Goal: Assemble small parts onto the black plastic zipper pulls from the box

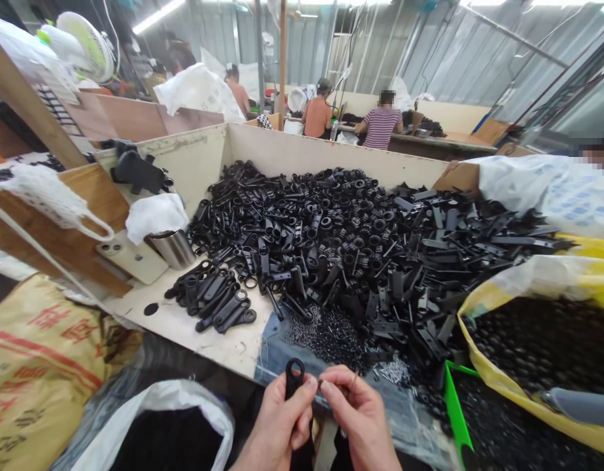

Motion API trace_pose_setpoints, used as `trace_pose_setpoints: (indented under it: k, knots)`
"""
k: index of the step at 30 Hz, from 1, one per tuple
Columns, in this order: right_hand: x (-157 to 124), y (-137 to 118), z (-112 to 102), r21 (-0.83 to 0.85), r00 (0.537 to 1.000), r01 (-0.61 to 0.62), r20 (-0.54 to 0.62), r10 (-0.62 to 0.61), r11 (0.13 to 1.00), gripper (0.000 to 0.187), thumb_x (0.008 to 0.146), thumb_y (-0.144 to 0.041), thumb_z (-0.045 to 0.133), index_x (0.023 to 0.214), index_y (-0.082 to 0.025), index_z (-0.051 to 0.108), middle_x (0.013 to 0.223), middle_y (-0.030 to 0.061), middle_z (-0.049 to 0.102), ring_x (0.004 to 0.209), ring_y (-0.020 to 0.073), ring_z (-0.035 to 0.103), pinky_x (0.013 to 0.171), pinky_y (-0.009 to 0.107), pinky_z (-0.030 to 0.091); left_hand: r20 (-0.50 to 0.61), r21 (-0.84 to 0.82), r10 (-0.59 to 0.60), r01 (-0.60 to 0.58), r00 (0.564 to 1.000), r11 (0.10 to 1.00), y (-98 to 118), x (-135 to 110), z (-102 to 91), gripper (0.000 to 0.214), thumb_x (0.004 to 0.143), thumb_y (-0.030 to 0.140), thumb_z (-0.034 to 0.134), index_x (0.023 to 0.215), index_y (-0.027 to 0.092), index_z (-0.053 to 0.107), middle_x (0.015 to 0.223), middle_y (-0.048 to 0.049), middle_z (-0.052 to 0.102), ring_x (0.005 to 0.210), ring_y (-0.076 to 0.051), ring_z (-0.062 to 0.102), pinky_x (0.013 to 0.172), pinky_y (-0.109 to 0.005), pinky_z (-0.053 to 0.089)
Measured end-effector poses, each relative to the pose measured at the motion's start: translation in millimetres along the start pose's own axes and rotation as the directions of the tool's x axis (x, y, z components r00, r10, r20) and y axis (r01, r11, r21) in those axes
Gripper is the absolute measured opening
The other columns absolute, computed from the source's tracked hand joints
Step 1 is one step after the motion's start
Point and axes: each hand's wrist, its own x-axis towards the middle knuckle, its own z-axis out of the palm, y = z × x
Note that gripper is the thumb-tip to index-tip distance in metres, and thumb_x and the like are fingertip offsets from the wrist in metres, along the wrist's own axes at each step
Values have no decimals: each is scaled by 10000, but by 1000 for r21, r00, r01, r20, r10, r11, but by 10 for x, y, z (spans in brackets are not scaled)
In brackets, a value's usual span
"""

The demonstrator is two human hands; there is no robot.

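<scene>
My left hand (pixel 286 415) is closed around a black plastic part with a ring at its top end (pixel 295 370), held upright near the table's front edge. Beside it, my right hand (pixel 355 409) pinches a tiny dark piece (pixel 321 384) between thumb and forefinger, too small to name. The two hands are close together, thumbs nearly meeting. Just beyond them lie a heap of small dark and grey pieces (pixel 331 330) and a little pile of silvery pins (pixel 392 371). A group of similar ring-ended black parts (pixel 216 297) rests on the table to the left.
A large heap of black plastic parts (pixel 321 216) fills the walled table. At right stand a yellow-rimmed sack (pixel 483 353) and a green bin (pixel 457 405). A white sack (pixel 218 399) is at lower left. A metal cup (pixel 173 248) and phone (pixel 132 256) stand left. Several people sit farther back.
</scene>
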Motion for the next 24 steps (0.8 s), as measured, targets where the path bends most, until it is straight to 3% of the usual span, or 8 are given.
trace_pose_setpoints:
  k: [7,9,12,17,21,24]
  knots:
    - [-45,-43,-69,-174,992,114,73,-102,978,222,870,-431,749,817,-216,762,815,21,651,711,170,608,647,247,504,-10,162,90,-87,996,983,10,-18,14,544,639,652,832,777,170,621,361,125,400,323,-13,219,365,-177,117]
    - [-56,-65,-97,-234,992,121,73,-107,965,217,887,-435,729,848,-223,758,805,14,652,677,162,593,617,240,487,-7,143,78,-76,997,987,25,-22,28,526,624,621,855,754,169,620,358,131,387,322,-8,208,365,-175,110]
    - [-59,-97,-137,-311,987,155,89,-134,938,191,912,-410,706,873,-233,766,794,15,678,665,163,599,606,237,475,42,-36,-76,77,996,996,41,-15,52,496,576,540,909,723,183,599,356,140,386,313,-7,208,367,-175,132]
    - [-61,-128,-206,-393,960,280,130,-248,876,138,928,-344,690,901,-248,785,820,29,716,641,159,615,568,230,470,89,-308,-338,349,937,885,48,2,82,520,471,343,977,553,191,487,381,117,440,329,-9,279,380,-176,188]
    - [-88,-114,-253,-449,937,349,152,-314,823,113,929,-314,685,921,-243,773,832,32,712,620,149,621,522,218,459,121,-292,-416,433,901,853,47,-5,122,537,487,363,969,505,187,463,359,111,415,337,-12,275,391,-178,200]
    - [-110,-95,-274,-489,936,348,144,-320,799,97,932,-292,681,912,-228,751,829,30,699,590,135,596,516,210,457,123,-248,-391,410,912,878,43,-22,155,532,519,394,960,545,186,471,388,105,446,345,-16,297,405,-181,187]
